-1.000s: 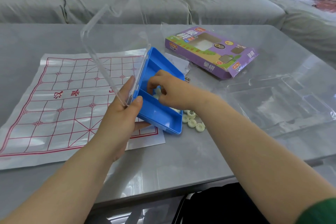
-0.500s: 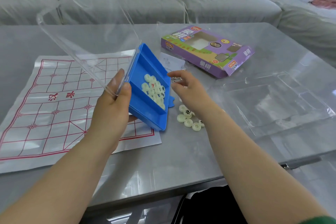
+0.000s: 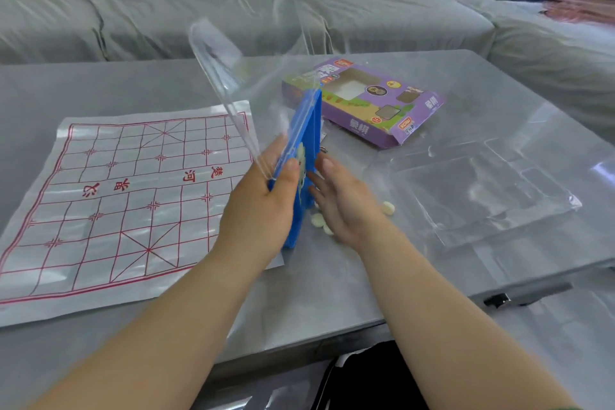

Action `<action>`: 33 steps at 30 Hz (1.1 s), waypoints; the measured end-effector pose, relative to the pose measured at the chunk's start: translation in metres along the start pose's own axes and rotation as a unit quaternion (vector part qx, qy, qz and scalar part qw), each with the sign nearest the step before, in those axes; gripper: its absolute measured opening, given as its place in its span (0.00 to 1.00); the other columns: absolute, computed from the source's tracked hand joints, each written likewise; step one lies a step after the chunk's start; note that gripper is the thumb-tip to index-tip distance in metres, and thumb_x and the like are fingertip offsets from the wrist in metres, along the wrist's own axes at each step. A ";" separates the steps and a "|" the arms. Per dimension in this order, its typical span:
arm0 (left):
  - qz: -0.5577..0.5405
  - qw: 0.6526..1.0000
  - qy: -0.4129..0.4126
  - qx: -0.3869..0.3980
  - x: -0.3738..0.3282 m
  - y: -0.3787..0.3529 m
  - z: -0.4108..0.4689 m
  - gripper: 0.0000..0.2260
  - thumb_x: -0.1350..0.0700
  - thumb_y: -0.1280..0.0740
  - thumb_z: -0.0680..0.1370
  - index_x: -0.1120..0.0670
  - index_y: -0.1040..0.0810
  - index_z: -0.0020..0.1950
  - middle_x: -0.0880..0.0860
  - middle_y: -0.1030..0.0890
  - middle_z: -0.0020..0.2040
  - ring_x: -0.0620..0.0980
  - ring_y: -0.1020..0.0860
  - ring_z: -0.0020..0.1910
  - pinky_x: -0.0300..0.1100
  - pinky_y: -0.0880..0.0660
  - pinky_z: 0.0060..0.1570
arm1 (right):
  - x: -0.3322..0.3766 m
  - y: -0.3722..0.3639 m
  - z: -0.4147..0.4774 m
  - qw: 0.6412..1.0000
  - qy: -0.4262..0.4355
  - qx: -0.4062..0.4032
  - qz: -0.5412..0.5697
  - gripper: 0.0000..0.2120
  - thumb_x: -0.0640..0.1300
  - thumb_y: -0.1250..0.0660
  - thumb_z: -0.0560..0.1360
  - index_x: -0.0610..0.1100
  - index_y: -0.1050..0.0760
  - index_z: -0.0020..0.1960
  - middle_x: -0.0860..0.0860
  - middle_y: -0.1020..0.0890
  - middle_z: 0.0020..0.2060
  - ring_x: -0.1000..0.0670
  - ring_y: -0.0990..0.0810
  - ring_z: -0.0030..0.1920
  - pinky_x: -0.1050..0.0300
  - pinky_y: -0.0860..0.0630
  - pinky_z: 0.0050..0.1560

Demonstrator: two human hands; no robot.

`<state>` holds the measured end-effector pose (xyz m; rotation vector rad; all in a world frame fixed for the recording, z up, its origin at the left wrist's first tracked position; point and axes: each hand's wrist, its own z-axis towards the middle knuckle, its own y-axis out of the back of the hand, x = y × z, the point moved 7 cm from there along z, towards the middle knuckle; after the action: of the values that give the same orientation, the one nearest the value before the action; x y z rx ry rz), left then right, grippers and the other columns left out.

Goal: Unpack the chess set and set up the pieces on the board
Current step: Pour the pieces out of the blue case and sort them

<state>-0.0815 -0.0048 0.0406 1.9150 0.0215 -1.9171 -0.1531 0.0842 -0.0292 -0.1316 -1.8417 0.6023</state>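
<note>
left hand (image 3: 263, 210) grips one blue tray (image 3: 307, 130); one board (image 3: 133, 196) lies flat

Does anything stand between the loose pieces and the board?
Yes. The blue case, held tipped nearly upright by the left hand, stands between the pieces on its right and the board on its left.

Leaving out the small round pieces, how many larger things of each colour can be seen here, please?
Blue: 1, the tray
Purple: 1, the box
White with red lines: 1, the board sheet
Clear: 2, the lid and the plastic insert
Total: 5
</note>
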 end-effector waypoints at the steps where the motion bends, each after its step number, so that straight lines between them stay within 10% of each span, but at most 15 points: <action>1: 0.006 1.000 -0.005 0.004 -0.002 -0.004 -0.002 0.17 0.52 0.45 0.79 0.39 0.36 0.68 0.34 0.33 0.55 0.30 0.35 0.52 0.24 0.36 0.46 | -0.001 -0.002 0.000 1.000 0.002 -0.001 0.031 0.18 0.43 0.49 0.80 0.41 0.37 0.69 0.50 0.26 0.59 0.51 0.27 0.60 0.60 0.33 0.64; 4: -0.022 0.999 -0.016 0.030 -0.011 -0.018 -0.007 0.16 0.54 0.44 0.80 0.32 0.37 0.59 0.29 0.32 0.46 0.24 0.30 0.38 0.14 0.38 0.38 | -0.003 -0.002 0.000 0.997 0.000 -0.022 0.081 0.16 0.44 0.49 0.80 0.39 0.31 0.64 0.48 0.22 0.50 0.51 0.24 0.49 0.57 0.29 0.61; 9: -0.085 0.994 0.002 0.068 -0.012 -0.034 -0.008 0.16 0.58 0.44 0.80 0.34 0.35 0.57 0.28 0.30 0.44 0.27 0.29 0.46 0.29 0.33 0.53 | 0.012 0.017 -0.004 0.995 0.015 -0.052 0.083 0.12 0.42 0.49 0.80 0.42 0.28 0.46 0.49 0.22 0.43 0.51 0.24 0.47 0.57 0.29 0.59; 14: -0.048 0.994 -0.019 0.100 -0.015 -0.050 -0.018 0.16 0.59 0.43 0.79 0.35 0.32 0.52 0.36 0.26 0.36 0.23 0.29 0.32 0.18 0.34 0.35 | 0.021 0.038 -0.010 0.997 0.004 -0.052 0.057 0.13 0.39 0.50 0.80 0.40 0.27 0.50 0.46 0.23 0.43 0.51 0.25 0.42 0.61 0.29 0.48; 20: -0.029 0.997 -0.031 0.060 -0.017 -0.039 -0.014 0.18 0.58 0.43 0.79 0.32 0.33 0.52 0.25 0.31 0.43 0.19 0.31 0.41 0.20 0.34 0.47 | 0.023 0.040 -0.018 0.996 -0.011 -0.046 0.073 0.13 0.37 0.51 0.80 0.39 0.28 0.53 0.49 0.23 0.42 0.53 0.24 0.42 0.62 0.27 0.47; 25: -0.033 0.999 -0.007 0.016 -0.012 -0.023 -0.004 0.17 0.57 0.45 0.80 0.44 0.32 0.67 0.38 0.32 0.59 0.40 0.34 0.64 0.40 0.36 0.67 | 0.026 0.041 -0.022 0.994 -0.015 -0.071 0.080 0.18 0.36 0.51 0.80 0.35 0.39 0.69 0.43 0.28 0.64 0.51 0.28 0.55 0.58 0.33 0.57; 33: -0.051 0.999 -0.006 -0.017 -0.005 -0.010 0.002 0.16 0.58 0.45 0.80 0.43 0.32 0.66 0.31 0.33 0.52 0.33 0.33 0.58 0.33 0.36 0.62 | 0.025 0.047 -0.015 0.997 0.009 -0.074 0.015 0.19 0.36 0.51 0.80 0.38 0.40 0.70 0.45 0.37 0.71 0.49 0.40 0.72 0.58 0.43 0.69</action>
<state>-0.0869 0.0046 0.0431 1.9156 0.1501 -1.9807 -0.1583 0.1389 -0.0258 -0.2626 -1.8693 0.4826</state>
